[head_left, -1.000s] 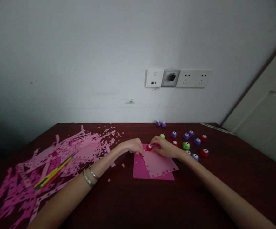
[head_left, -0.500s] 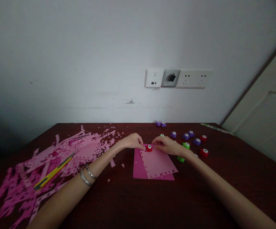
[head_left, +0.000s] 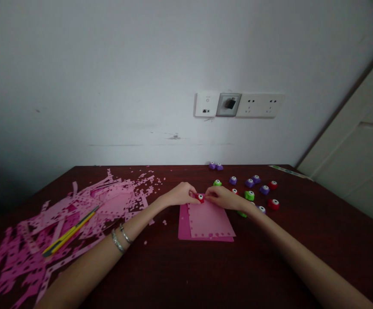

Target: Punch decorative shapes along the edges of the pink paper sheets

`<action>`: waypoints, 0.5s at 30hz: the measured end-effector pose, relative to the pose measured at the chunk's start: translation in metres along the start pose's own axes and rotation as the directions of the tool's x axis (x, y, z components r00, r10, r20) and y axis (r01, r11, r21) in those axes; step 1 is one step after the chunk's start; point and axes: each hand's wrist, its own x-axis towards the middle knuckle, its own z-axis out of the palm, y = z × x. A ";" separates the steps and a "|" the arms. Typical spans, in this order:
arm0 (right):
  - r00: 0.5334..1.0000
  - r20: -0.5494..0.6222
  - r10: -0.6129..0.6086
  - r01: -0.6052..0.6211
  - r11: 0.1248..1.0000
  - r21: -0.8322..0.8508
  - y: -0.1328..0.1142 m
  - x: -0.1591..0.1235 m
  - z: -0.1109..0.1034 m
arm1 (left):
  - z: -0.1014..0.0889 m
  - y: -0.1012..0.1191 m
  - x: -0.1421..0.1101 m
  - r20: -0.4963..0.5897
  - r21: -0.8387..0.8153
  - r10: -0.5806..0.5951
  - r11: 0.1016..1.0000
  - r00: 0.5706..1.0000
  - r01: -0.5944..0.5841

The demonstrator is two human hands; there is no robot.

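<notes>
A small red craft punch [head_left: 200, 198] with a white top sits at the far edge of a light pink sheet of paper [head_left: 208, 219]. Fingers of my left hand [head_left: 183, 194] are closed on the punch from its left side. My right hand [head_left: 224, 198] pinches the sheet's far edge just right of the punch; the fingertips are partly hidden. Small cut-out holes run along the sheet's left and near edges. Beneath it lies a darker pink sheet [head_left: 183, 227], showing at the left and along the front.
Right of the sheets stand several more punches, among them a purple one [head_left: 264, 189], a green one [head_left: 249, 195] and a red one [head_left: 273, 204]. Pink paper scraps [head_left: 115, 201] cover the table's left side, with a long yellow-and-dark tool [head_left: 72, 231] on them.
The light pink sheet has turned slightly, so its near edge now runs more in line with the darker sheet. Both hands stay near the punch, the right one shifting slightly left.
</notes>
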 end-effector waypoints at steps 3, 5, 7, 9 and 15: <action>1.000 0.012 0.025 -0.025 1.000 0.008 0.002 0.000 0.000 | 0.000 -0.002 0.000 -0.005 -0.006 0.001 1.000 1.000 -0.001; 0.999 0.022 0.027 -0.027 1.000 0.015 0.003 0.000 0.001 | 0.001 -0.003 0.000 -0.003 -0.018 0.018 1.000 1.000 -0.018; 0.999 0.038 0.021 -0.022 0.999 0.030 0.005 0.000 0.001 | 0.000 -0.005 0.000 -0.003 -0.028 0.052 0.998 0.999 -0.052; 0.999 0.048 0.021 -0.024 0.998 0.053 0.005 0.001 0.001 | -0.001 -0.007 0.001 -0.009 -0.033 0.075 0.997 0.997 -0.075; 0.997 0.062 0.037 -0.047 0.985 0.164 -0.001 0.000 -0.002 | -0.006 -0.009 0.002 -0.017 -0.053 0.048 0.997 0.999 -0.049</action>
